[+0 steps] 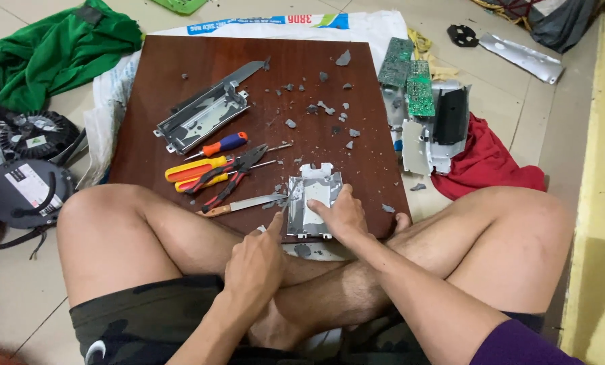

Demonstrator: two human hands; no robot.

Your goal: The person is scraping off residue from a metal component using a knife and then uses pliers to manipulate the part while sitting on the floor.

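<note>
Two hands work a metal plate at the near edge of a wooden board.

The right hand (343, 215) lies flat, fingers spread, pressing on the grey metal plate (314, 199) at the near edge of the dark wooden board (201, 64). The left hand (256, 260) is closed at the plate's left edge; what it grips I cannot tell. Left of the plate lie a knife (241, 205), red pliers (235, 174) and yellow screwdrivers (197, 169). Grey chips (319, 107) dot the board beyond the plate.
</note>
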